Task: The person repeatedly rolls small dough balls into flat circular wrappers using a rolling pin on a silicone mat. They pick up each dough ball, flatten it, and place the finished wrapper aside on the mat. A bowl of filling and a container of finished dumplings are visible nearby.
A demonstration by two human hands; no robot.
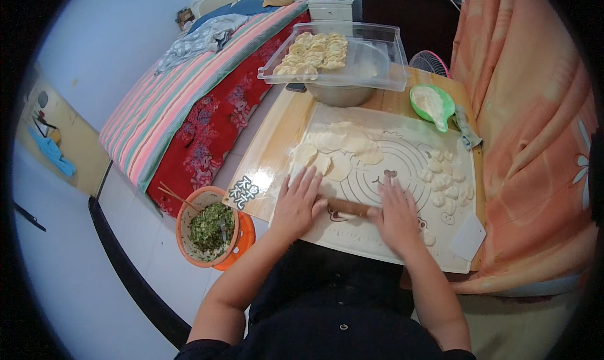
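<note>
A wooden rolling pin (350, 207) lies crosswise on the pale printed mat (377, 243), close to my body. My left hand (298, 203) rests flat over its left end with the fingers stretched out. Over the right end lies my right hand (396, 215), fingers also extended. A bit of pale dough (345, 216) shows at the pin's near side, partly hidden. Beyond my left hand, several thin round dough wrappers (340, 166) overlap. To the right of my right hand sit several small dough pieces (442, 181), with one (428, 237) apart near the front edge.
At the far side a clear tray (396, 77) of folded dumplings (314, 50) rests on a metal bowl (340, 96). A green scoop (443, 120) holds flour. A white scraper (467, 236) lies front right. Lower left, a basin (181, 225) of chopped green filling stands on an orange stool (247, 240).
</note>
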